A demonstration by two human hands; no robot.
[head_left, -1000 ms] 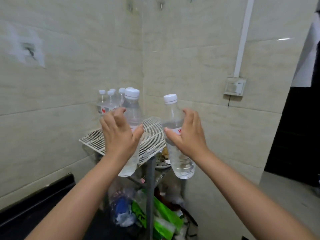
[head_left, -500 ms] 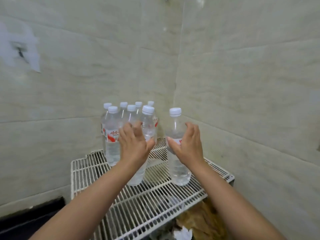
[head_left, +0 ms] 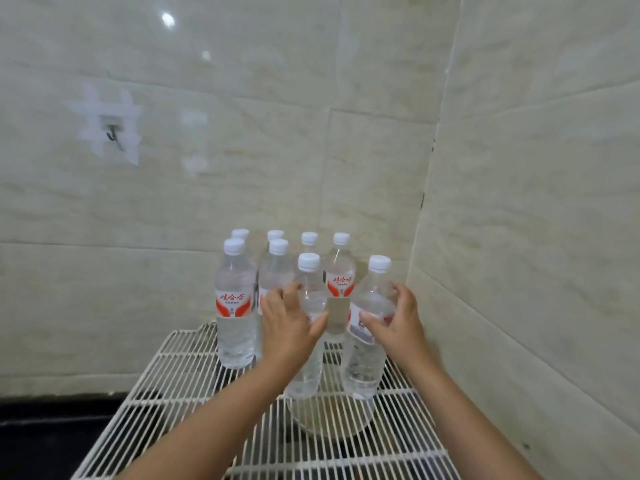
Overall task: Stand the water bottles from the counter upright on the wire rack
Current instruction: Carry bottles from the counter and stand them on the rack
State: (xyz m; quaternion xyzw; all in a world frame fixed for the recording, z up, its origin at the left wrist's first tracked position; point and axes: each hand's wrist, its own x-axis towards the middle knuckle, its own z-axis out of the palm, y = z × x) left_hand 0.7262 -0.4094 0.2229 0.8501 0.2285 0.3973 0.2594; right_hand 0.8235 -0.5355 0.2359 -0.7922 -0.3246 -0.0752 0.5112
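Note:
Two clear water bottles with white caps stand on the white wire rack (head_left: 194, 393). My left hand (head_left: 289, 327) is wrapped around the left bottle (head_left: 306, 372), and my right hand (head_left: 394, 322) grips the right bottle (head_left: 363, 368), which leans slightly left. Both bottle bases touch the rack. Behind them, several more bottles (head_left: 235, 306) with red and white labels stand upright in rows near the wall corner.
Tiled walls close in the rack at the back and the right. A metal hook (head_left: 112, 136) is fixed on the left wall. A pale round bowl (head_left: 332, 420) shows through the rack below. A dark counter edge (head_left: 52, 420) lies at lower left.
The view has come closer to the rack. Both hands have carried their bottles further back, next to the standing group, and set them on the wires.

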